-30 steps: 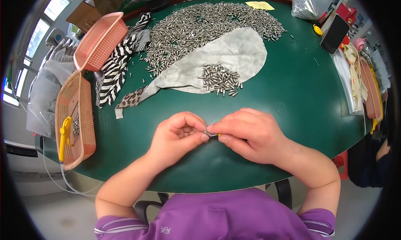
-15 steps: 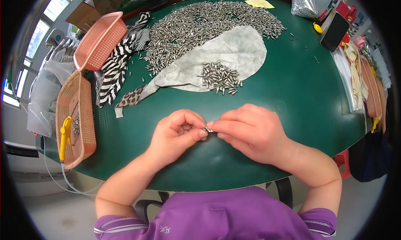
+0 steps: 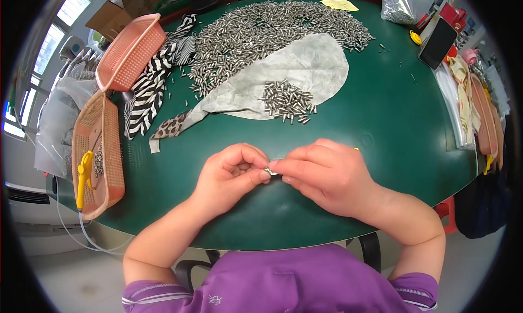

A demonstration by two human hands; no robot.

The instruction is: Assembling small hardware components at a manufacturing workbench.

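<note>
Fingers (image 3: pixel 260 171) hide most of the small metal piece (image 3: pixel 271 172).

shiny metal pins (image 3: pixel 272 27) heaped on matt grey cloth (image 3: pixel 305 68) — smooth green tabletop (image 3: pixel 392 117), perforated pink plastic baskets (image 3: pixel 131 51).

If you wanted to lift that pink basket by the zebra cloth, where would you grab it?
Probably by the near long rim of the pink basket, coming from the person's side over the striped cloth. It sits tilted with its open mouth showing, so the rim edge is exposed, while its mesh walls look too broad to pinch. Both hands are busy with a small metal piece.
</note>
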